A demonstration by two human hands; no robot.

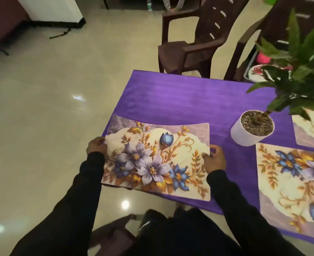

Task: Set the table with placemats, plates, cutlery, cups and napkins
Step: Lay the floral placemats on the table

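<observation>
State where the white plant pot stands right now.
In the head view, the white plant pot stands on the purple tablecloth, right of the held placemat.

No readable text, label, brand or number anywhere.

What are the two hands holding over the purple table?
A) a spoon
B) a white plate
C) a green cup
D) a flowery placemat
D: the left hand and right hand grip opposite side edges of the rectangular cream placemat with purple and blue flowers.
</observation>
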